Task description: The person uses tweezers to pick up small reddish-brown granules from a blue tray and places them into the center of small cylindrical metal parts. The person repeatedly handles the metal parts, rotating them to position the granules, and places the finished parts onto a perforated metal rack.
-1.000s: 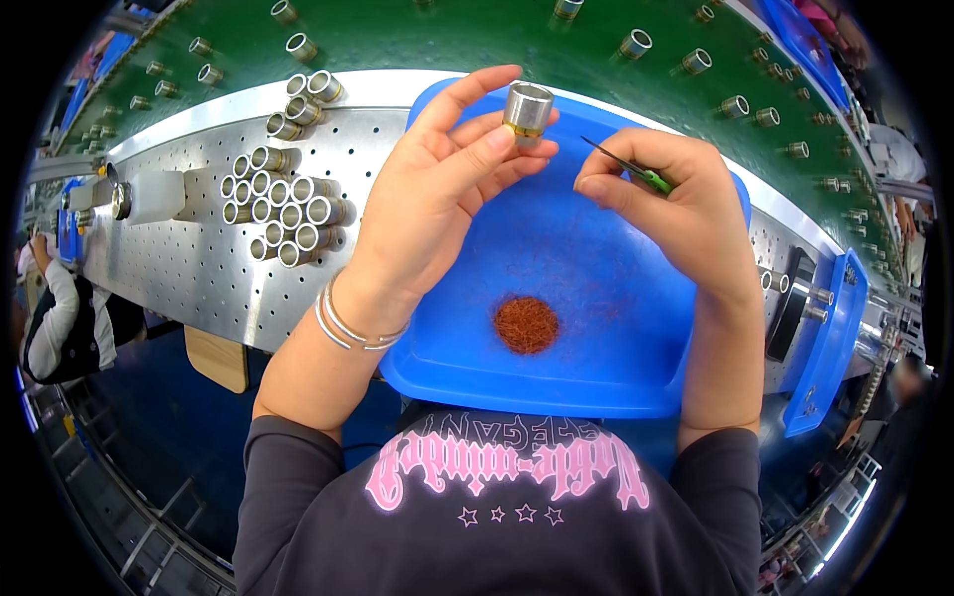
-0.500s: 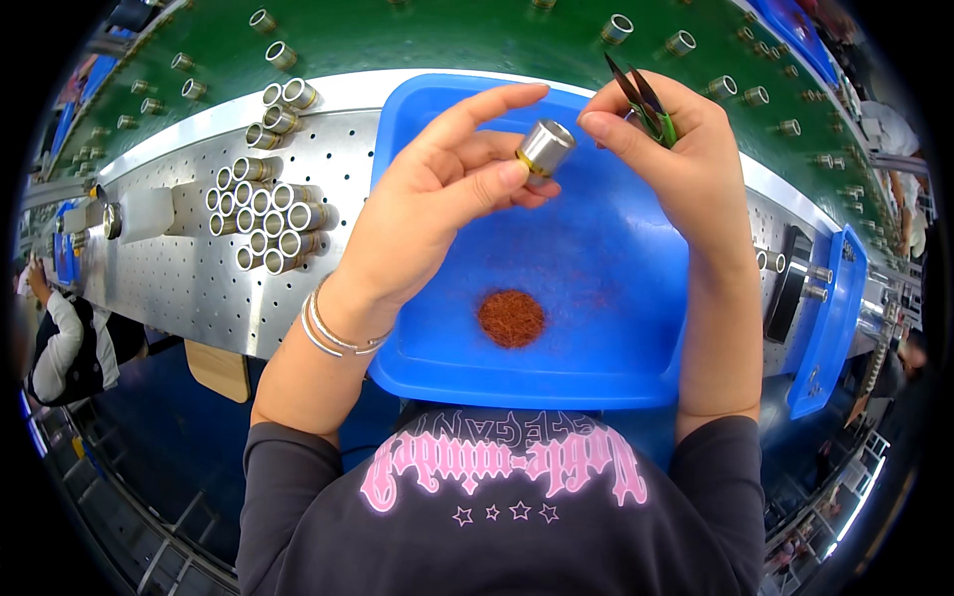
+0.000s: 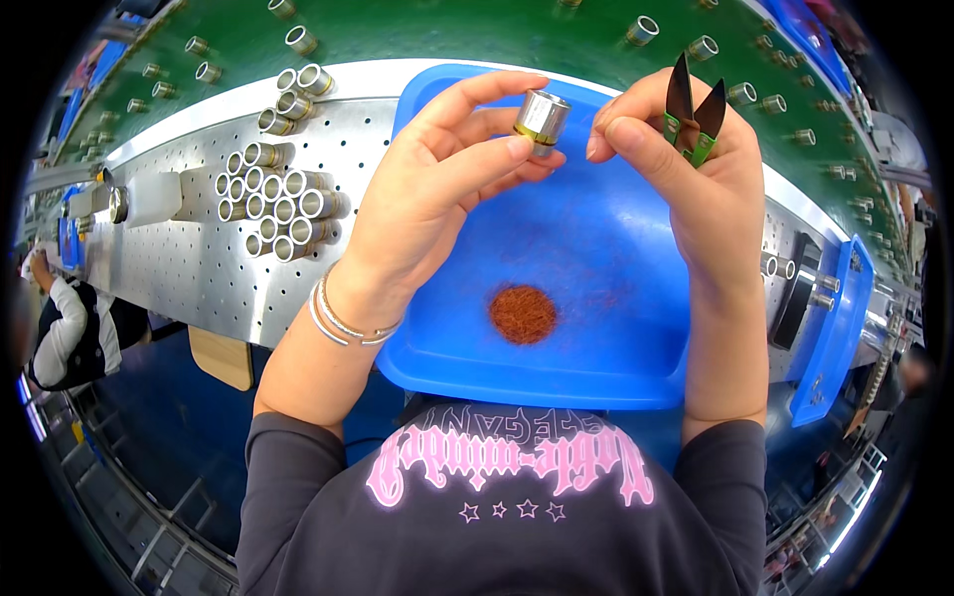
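Observation:
My left hand (image 3: pixel 422 189) is closed on a short silver metal cylinder (image 3: pixel 545 111) with a yellowish band near its lower end. The cylinder stands nearly upright between thumb and fingers, above a blue tray (image 3: pixel 467 370). To its right, my right hand (image 3: pixel 701 174) holds green-handled thread snips (image 3: pixel 693 117) against the palm, dark blades pointing up and spread apart. Its thumb and forefinger tips come close together beside the cylinder; whether anything fine is between them is too small to tell. A round heap of reddish-brown fine strands (image 3: pixel 523 314) lies in the tray, with loose bits scattered around it.
Left of the tray, several similar cylinders (image 3: pixel 283 211) stand grouped on a perforated metal table (image 3: pixel 204 288). More cylinders (image 3: pixel 643 31) are spread over the green surface (image 3: pixel 447 35) beyond. On the right are a black block (image 3: pixel 793 288) and another blue tray (image 3: pixel 840 333). A person (image 3: pixel 75 328) sits far left.
The cylinder in my left hand has tipped more upright. My right hand has shifted slightly right and turned, and the snips' blades now point more upright and stand wider apart.

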`<state>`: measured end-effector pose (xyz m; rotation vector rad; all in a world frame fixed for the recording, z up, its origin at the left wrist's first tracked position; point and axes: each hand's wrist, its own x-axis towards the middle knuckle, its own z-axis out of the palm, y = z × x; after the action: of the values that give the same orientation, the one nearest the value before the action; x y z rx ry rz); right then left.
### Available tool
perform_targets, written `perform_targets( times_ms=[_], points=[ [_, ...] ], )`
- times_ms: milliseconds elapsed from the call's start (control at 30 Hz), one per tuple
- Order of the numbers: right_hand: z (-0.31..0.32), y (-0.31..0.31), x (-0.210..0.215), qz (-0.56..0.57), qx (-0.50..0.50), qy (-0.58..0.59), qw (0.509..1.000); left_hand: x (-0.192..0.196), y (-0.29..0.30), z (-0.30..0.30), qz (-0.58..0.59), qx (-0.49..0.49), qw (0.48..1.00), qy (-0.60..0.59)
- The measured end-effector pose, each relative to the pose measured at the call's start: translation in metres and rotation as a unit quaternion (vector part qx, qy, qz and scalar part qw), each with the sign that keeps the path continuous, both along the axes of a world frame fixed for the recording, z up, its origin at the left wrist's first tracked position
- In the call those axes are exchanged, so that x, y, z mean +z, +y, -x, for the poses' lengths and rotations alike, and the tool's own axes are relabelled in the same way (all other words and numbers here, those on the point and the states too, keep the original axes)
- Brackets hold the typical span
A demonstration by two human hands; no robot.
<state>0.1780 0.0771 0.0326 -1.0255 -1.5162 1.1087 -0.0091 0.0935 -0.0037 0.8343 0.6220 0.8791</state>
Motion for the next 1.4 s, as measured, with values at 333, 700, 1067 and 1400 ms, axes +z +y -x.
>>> perform_targets(
  times_ms=[333, 700, 1067, 1400],
  points=[
    [0.006, -0.003, -0.001, -0.005, 0.025, 0.062, 0.998, -0.004, 0.0, -0.001, -0.076, 0.014, 0.996, 0.042],
    [0.009, 0.001, -0.005, -0.043, -0.062, 0.0, 0.997, -0.004, 0.002, 0.001, -0.058, 0.033, 0.997, 0.037],
    [0.011, 0.0, -0.011, -0.132, -0.122, -0.242, 0.954, -0.003, 0.0, 0.0, -0.049, 0.075, 0.996, 0.0],
    [0.011, 0.0, -0.012, -0.145, -0.119, -0.242, 0.952, -0.004, 0.0, -0.001, -0.055, 0.076, 0.996, -0.001]
  ],
)
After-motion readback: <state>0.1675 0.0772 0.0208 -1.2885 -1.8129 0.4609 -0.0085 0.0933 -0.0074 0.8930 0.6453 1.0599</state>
